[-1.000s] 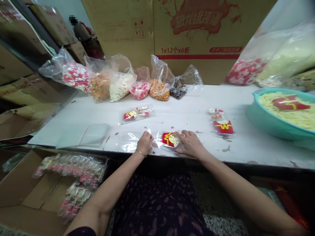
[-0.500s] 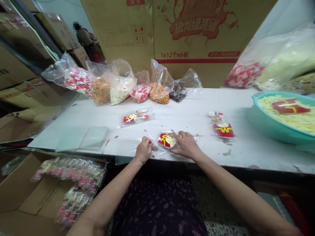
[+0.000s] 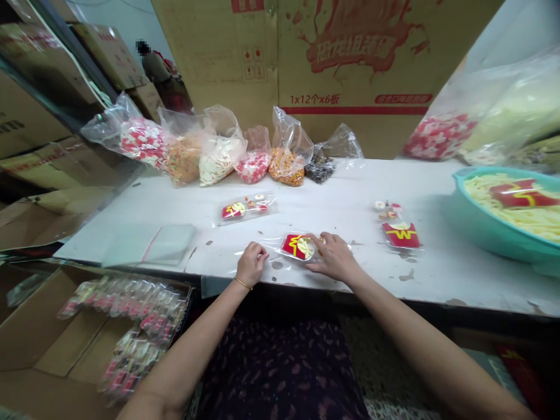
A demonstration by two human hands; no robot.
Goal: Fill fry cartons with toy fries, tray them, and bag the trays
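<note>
A small clear bag with a red-and-yellow fries piece (image 3: 297, 247) in it lies flat near the table's front edge. My right hand (image 3: 336, 259) grips its right end, thumb and fingers on either side, hiding what is there. Just left of the bag, my left hand (image 3: 252, 262) is closed with fingertips pinched; what they hold, if anything, I cannot make out. Clear film spreads around that hand. A similar filled bag (image 3: 245, 208) lies farther back to the left. To the right, another fries piece (image 3: 401, 234) lies below several tiny food-shaped pieces (image 3: 388, 209).
Bags of small coloured pieces (image 3: 254, 166) line the table's back. A turquoise basin (image 3: 490, 224) of pale strips stands right. Flat clear bags (image 3: 168, 244) lie left. Below them, an open carton (image 3: 30, 341) contains packed bags (image 3: 131, 303). A person (image 3: 155, 65) is in the background.
My left hand has moved a little left, away from the fries piece. My right hand stays on the bag. The whole view has shifted slightly.
</note>
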